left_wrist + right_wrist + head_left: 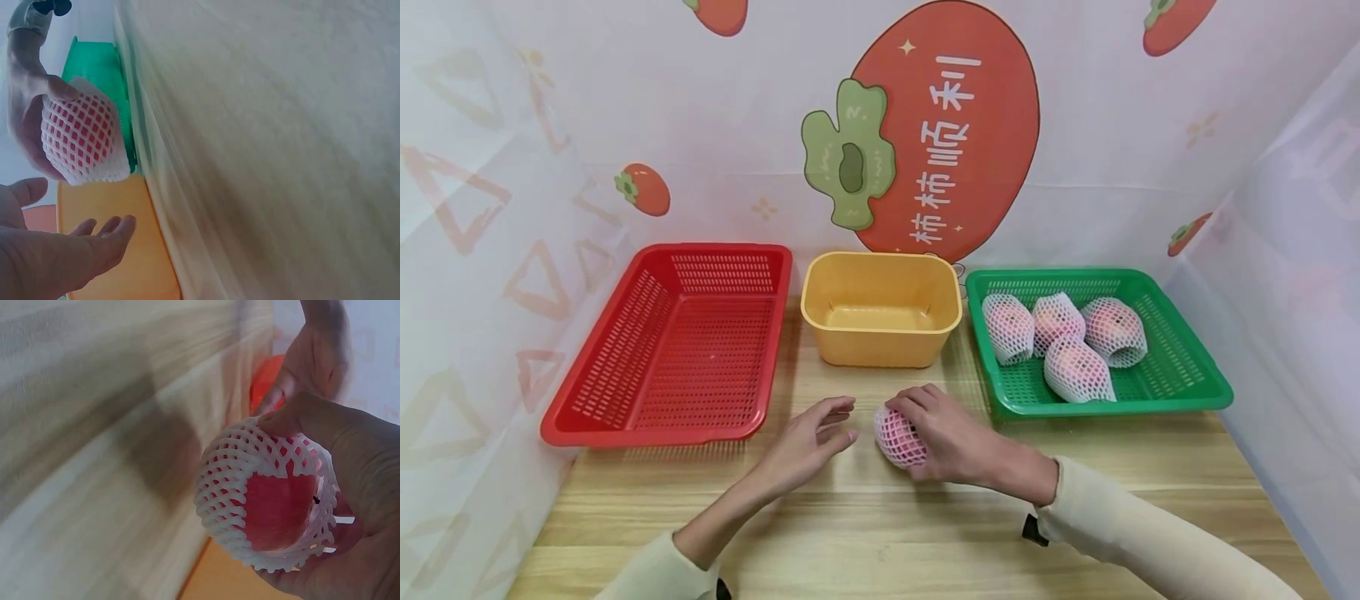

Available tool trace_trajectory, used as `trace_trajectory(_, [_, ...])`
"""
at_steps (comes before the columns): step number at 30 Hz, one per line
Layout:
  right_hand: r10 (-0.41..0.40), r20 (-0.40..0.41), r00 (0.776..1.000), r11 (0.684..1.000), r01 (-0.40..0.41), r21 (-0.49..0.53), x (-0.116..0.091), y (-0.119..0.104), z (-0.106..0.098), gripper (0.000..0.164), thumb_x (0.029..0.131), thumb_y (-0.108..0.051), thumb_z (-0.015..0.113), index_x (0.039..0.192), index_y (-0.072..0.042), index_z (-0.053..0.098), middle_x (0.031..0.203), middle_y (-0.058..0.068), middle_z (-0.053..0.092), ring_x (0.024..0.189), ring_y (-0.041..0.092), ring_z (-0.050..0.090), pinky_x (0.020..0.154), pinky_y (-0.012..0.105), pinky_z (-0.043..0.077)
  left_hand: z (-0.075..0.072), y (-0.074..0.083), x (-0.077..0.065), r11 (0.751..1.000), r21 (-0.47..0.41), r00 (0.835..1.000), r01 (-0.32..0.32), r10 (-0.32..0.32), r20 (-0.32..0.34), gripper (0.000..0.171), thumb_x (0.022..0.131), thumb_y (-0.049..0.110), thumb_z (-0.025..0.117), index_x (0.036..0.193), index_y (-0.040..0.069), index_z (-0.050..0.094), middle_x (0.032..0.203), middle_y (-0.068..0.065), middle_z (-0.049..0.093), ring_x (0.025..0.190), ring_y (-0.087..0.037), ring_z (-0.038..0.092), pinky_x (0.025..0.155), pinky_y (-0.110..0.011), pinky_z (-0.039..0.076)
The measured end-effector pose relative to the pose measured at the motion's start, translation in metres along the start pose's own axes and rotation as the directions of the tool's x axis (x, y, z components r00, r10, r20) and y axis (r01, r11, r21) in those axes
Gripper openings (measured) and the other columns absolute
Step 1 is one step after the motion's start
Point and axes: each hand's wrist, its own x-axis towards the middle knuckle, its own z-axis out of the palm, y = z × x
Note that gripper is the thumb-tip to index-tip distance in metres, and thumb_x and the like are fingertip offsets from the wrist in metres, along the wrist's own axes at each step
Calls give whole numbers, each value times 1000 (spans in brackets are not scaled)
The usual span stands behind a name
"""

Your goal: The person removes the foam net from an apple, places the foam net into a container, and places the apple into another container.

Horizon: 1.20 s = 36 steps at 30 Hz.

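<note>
My right hand [951, 437] grips a round red fruit [279, 512] in a white foam net, its thumb and fingers spread around the sides. Through the net's open end a small dark stem shows in the right wrist view. In the head view this netted fruit [898, 437] is over the wooden table, in front of the yellow bin. To its left, my left hand [808, 442] holds nothing; its fingers are slightly bent, thumb apart, pointing toward the fruit. The left wrist view shows the left palm [56, 256] below the fruit, with a gap between them.
A red basket [760, 383] stands at the left and a yellow bin [880, 346] at the back middle. The green basket [1187, 392] at the right contains several netted fruits [1078, 367]. White printed sheets [737, 100] enclose the wooden table [880, 542] at the back and sides.
</note>
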Motion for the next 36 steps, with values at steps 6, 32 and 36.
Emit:
trace_trajectory(6, [-14, 18, 1000, 1000, 14, 26, 1, -5, 11, 88, 56, -34, 87, 133, -9, 52, 130, 5, 55, 118, 19, 50, 102, 35, 46, 5, -3, 7, 999, -40, 1000, -13, 12, -27, 38, 94, 17, 65, 130, 6, 58, 128, -15, 62, 116, -30, 61, 97, -39, 51])
trace_trajectory(32, [-105, 25, 994, 992, 102, 76, -2, -8, 21, 89, 59, -32, 84, 138, -10, 48, 136, 5, 53, 125, 18, 47, 106, 35, 42, 6, -16, 10, 974, -214, 964, 69, -10, 265, 42, 89, 11, 69, 127, -2, 59, 124, -19, 63, 106, -27, 67, 83, -30, 57])
trace_trajectory(36, [-119, 23, 993, 990, 117, 75, -1, -9, 21, 90, 60, -32, 84, 139, -9, 48, 137, 7, 53, 125, 18, 48, 107, 35, 41, 6, -12, 9, 965, -247, 944, 88, -2, 330, 50, 88, 11, 71, 133, -3, 53, 129, -21, 59, 112, -31, 64, 87, -31, 55])
